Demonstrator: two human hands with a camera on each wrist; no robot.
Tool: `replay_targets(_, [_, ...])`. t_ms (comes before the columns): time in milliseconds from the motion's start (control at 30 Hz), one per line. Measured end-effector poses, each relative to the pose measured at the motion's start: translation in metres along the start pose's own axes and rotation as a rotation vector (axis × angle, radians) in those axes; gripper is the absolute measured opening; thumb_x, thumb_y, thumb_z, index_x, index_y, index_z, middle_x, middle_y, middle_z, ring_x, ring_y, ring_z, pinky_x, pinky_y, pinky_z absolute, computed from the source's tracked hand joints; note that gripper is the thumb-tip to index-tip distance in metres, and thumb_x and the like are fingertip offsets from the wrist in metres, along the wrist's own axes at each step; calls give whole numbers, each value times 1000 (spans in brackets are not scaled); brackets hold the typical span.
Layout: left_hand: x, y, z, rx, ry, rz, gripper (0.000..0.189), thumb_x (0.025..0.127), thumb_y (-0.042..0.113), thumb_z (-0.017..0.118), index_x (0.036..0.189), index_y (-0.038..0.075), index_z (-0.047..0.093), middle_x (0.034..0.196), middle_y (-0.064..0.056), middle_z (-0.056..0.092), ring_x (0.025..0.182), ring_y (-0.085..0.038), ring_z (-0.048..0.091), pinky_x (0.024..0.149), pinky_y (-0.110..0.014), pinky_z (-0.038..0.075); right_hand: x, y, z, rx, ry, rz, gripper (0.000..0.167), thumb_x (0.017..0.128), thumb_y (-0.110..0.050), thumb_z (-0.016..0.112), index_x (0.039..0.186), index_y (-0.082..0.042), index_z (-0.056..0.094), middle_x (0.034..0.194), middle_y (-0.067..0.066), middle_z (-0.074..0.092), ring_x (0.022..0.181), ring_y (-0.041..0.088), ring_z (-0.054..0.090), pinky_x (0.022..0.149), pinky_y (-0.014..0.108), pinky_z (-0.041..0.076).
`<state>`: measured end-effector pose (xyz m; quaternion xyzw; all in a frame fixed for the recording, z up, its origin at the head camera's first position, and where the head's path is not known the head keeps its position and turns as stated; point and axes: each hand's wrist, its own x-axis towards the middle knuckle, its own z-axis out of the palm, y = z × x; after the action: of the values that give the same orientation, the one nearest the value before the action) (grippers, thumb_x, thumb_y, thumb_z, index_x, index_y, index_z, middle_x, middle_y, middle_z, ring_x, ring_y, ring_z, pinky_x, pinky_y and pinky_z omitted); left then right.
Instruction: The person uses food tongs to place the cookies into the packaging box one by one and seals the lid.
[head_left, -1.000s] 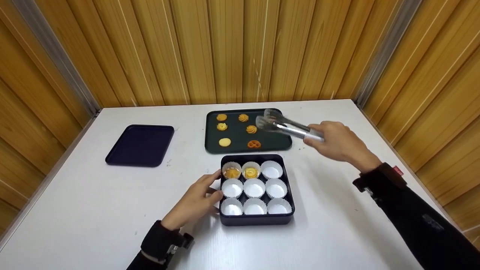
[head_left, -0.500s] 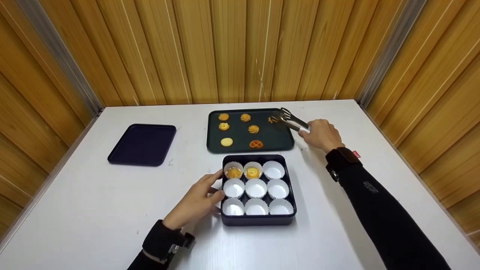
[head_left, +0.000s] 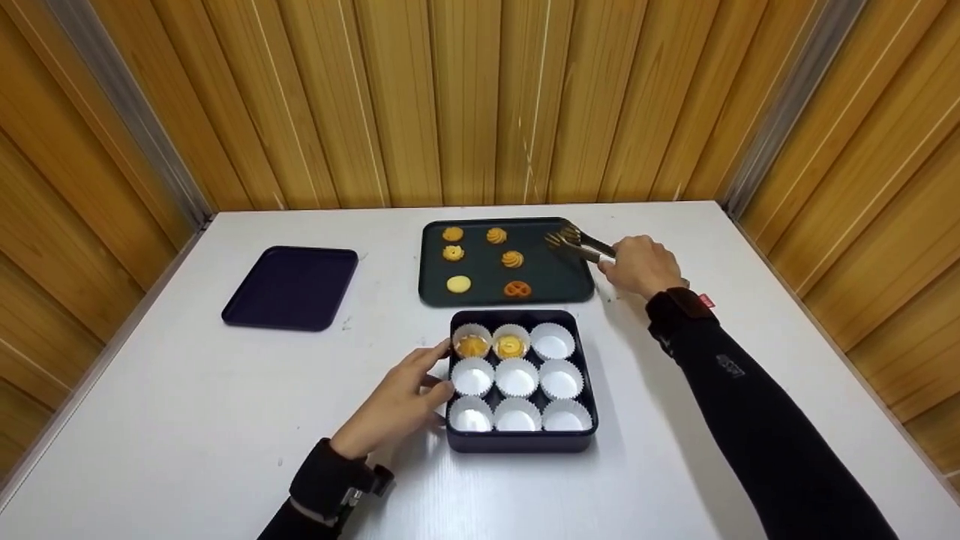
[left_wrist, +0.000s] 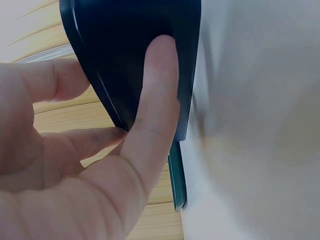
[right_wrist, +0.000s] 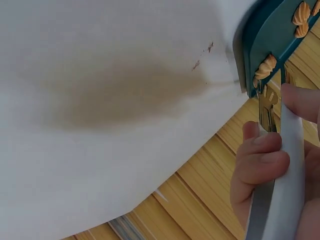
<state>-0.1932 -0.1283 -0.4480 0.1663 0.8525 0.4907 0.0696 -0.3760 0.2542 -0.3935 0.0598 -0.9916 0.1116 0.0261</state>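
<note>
My right hand (head_left: pixel 643 266) grips metal tongs (head_left: pixel 596 246), their tips over the right end of the dark green tray (head_left: pixel 480 270). In the right wrist view, a piped cookie (right_wrist: pixel 267 65) lies at the tips of the tongs (right_wrist: pixel 290 165); whether they pinch it is hidden. My left hand (head_left: pixel 397 397) touches the left side of a dark square box (head_left: pixel 523 442), a finger lying along its wall (left_wrist: pixel 115 45) in the left wrist view. White paper cups (head_left: pixel 517 377) in rows fill the box. Cookies sit in the back-left cup (head_left: pixel 472 346) and back-middle cup (head_left: pixel 511 346).
Several other cookies lie on the green tray, among them a pretzel-shaped one (head_left: pixel 517 289) and a pale round one (head_left: pixel 458 284). A dark purple tray (head_left: pixel 292 289) rests on the white table (head_left: pixel 187 405) at the left. Wood-patterned walls (head_left: pixel 465 97) enclose the table.
My right hand has moved the tongs right and down onto the tray's right end, where a cookie showed half a second ago. My left hand stays at the box. The view has shifted slightly.
</note>
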Motion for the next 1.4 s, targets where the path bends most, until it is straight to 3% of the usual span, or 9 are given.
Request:
replay_targets(167, [0, 0, 0, 10, 3, 2, 67, 103, 15, 63, 164, 5, 37, 154, -19, 51, 121, -35, 68, 102, -48, 57, -6, -1, -25, -71, -111, -33, 36, 100, -36, 64, 98, -1, 73, 89, 15, 62, 78, 32, 56, 69, 49, 50])
replay_targets(333, [-1, 0, 0, -22, -6, -5, 67, 103, 14, 63, 165, 6, 37, 154, -20, 51, 121, -36, 67, 90, -40, 63, -18, -5, -54, -145, -219, -71, 37, 96, -35, 68, 107, -2, 78, 92, 13, 67, 79, 29, 56, 67, 45, 49])
replay_targets(467, [-1, -1, 0, -27, -6, -12, 67, 104, 14, 63, 165, 6, 37, 155, -19, 50, 122, -36, 66, 89, -38, 62, -27, -6, -66, -176, -268, -102, 42, 94, -36, 71, 117, -1, 78, 95, 11, 67, 80, 28, 56, 67, 44, 49])
replay_targets(600, [-1, -2, 0, -33, -4, -13, 67, 103, 14, 63, 165, 5, 37, 156, -21, 49, 122, -37, 66, 87, -35, 63, -32, -5, -69, -182, -276, -127, 46, 93, -36, 71, 123, 0, 76, 95, 10, 66, 81, 28, 57, 70, 45, 50])
replay_targets(1000, [0, -1, 1, -9, 0, 4, 67, 103, 14, 63, 165, 6, 37, 154, -20, 51, 121, -36, 67, 94, -41, 61, -34, 4, -66, -202, -254, -187, 31, 96, -34, 68, 107, -7, 79, 84, 7, 61, 73, 24, 54, 60, 38, 43])
replay_targets(1200, [0, 0, 1, -6, 4, -2, 68, 103, 15, 63, 165, 7, 37, 154, -20, 51, 121, -35, 67, 95, -42, 61, -34, 11, -61, -200, -238, -193, 32, 98, -34, 67, 112, -8, 79, 88, 7, 63, 76, 25, 55, 62, 39, 44])
replay_targets(1400, [1, -2, 1, -7, 2, 14, 67, 103, 13, 62, 164, 3, 37, 152, -21, 52, 119, -36, 68, 94, -42, 61, -35, 14, -63, -184, -210, -217, 39, 100, -31, 65, 125, -4, 77, 102, 11, 70, 80, 26, 56, 64, 42, 47])
